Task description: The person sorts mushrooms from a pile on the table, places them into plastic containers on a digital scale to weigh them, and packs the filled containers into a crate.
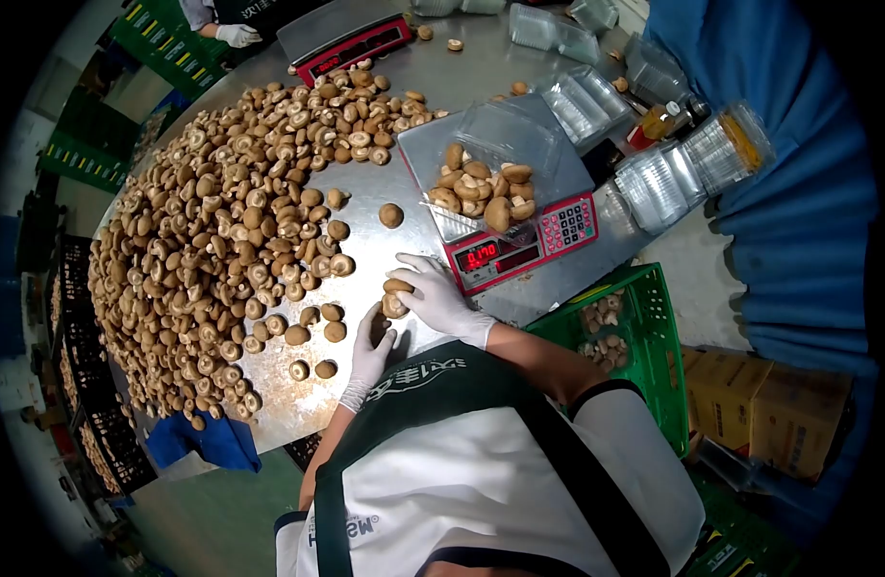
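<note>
My right hand, in a white glove, is closed around shiitake mushrooms at the table's near edge. Just beside it, my left hand, also gloved, has its fingers curled around a brown mushroom, partly hidden by the fingers. Ahead and to the right, a clear plastic box filled with shiitake rests on a red digital scale. The scale's display appears to read 0.170. A single mushroom lies between the scale and a large heap of shiitake on the left.
A second scale stands at the back, near a co-worker's gloved hand. Stacked clear boxes line the table's right side. Below them is a green crate holding packed mushrooms. A blue cloth hangs at the left edge.
</note>
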`<state>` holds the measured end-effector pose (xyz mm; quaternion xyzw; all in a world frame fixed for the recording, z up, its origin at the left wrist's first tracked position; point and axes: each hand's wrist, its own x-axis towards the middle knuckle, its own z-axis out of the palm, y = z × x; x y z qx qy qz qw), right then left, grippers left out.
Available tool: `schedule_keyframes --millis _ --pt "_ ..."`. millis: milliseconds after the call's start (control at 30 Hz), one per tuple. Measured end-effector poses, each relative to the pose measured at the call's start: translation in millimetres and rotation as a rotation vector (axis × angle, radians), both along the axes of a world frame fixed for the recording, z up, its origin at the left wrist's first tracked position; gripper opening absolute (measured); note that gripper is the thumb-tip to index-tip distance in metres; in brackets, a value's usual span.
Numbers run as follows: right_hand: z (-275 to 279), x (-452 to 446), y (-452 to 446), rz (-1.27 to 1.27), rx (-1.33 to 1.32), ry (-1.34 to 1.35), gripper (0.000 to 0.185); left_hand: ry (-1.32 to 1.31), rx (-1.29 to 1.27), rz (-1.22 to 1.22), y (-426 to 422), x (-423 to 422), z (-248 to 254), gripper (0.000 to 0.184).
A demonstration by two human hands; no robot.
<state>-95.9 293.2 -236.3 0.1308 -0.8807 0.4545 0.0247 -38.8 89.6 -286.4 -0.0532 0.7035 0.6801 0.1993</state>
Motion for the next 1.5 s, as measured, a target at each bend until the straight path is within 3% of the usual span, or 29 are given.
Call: schedule_keyframes --millis 67,100,133,233,300,333,533,667,800,933,1067,1133,1367,1433,1500 --pt "7 -3 2 -0.022 -0.273 -0.082 0.033 0.008 0.033 0.011 2 1 2 0.059" --pt "10 -5 0 -0.020 -0.415 -0.130 0.031 0.025 -0.072 -0.004 3 0 9 0.057" --pt "15 -7 1 -0.045 -0.358 -0.016 0.032 0.011 -0.083 0.003 4 -1 11 0.057" --pt "-1 -10 6 -0.153 -0.141 -0.033 0.036 0.036 -0.124 0.005 2 -1 8 0.056" --pt "0 -4 5 -0.051 0.147 0.030 0.039 0.052 -0.126 0.032 3 0 10 0.056" --pt "1 2 3 0.037 0.217 -0.096 0.040 0.013 -0.069 0.064 2 1 11 0.055" --pt "-8 10 -1 0.157 0.178 -0.223 0.044 -0.008 -0.036 0.113 -9 13 5 0.054" --pt "-2 -13 -8 -0.069 0.237 -0.010 0.045 -0.020 0.015 0.147 -11 15 6 0.053" --pt "-24 -40 -14 -0.085 0.299 -0.221 0.043 -0.020 0.023 0.140 -12 14 6 0.053" --pt "-19 -44 -16 -0.065 -0.163 -0.326 0.038 -0.041 0.082 0.161 -12 13 3 0.053" --pt "21 -40 -11 -0.004 -0.550 -0.415 0.030 0.004 0.020 0.185 -10 12 8 0.049" --pt "36 -37 -9 -0.010 -0.619 -0.403 0.029 0.039 -0.063 0.201 -11 10 10 0.045" --pt "45 -19 -18 0.006 -0.586 -0.311 0.027 -0.012 0.210 0.272 -6 -17 85 0.033" --pt "52 -12 -22 0.046 -0.501 -0.304 0.026 -0.140 0.560 0.276 -2 -20 97 0.033" --pt "56 -3 -28 0.104 -0.521 -0.413 0.027 -0.120 0.501 0.306 7 -20 100 0.033"
